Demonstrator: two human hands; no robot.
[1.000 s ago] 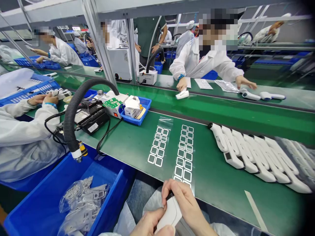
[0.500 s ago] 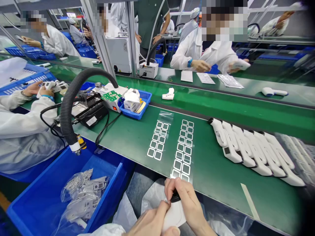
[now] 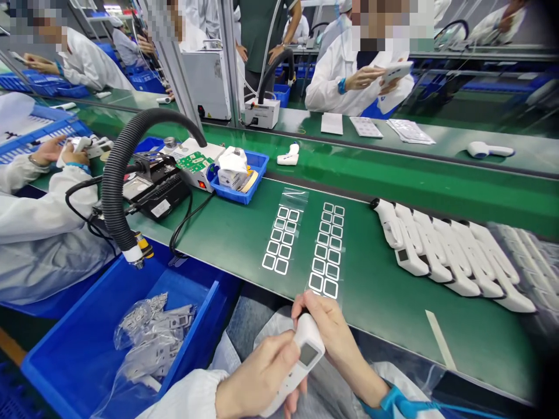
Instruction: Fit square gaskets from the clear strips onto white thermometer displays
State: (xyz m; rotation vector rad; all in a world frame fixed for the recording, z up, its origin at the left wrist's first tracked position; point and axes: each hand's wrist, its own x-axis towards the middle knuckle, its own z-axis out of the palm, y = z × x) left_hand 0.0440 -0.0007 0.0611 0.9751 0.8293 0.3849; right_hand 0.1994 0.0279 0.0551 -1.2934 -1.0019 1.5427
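A white handheld thermometer point(image 3: 301, 364) with a small grey display lies between my two hands, above my lap at the bench's front edge. My left hand point(image 3: 262, 369) wraps round its body, the thumb beside the display. At its far end, my right hand point(image 3: 327, 326) has its fingers closed on the dark-tipped head. Just beyond my right hand lies a clear sheet of white square frames point(image 3: 328, 256). A second clear sheet with similar frames point(image 3: 282, 241) is to its left.
Several white thermometers point(image 3: 454, 256) lie in a row at right. A blue bin point(image 3: 56, 372) with bagged parts is at lower left. A black flexible hose point(image 3: 116, 180) arches over the bench point(image 3: 227, 233). A small blue tray point(image 3: 244, 195) stands behind. Co-workers sit left and opposite.
The thermometer has turned so its display side faces up; before, a plain white side showed. My left hand has shifted its hold along the body. The view has tipped slightly.
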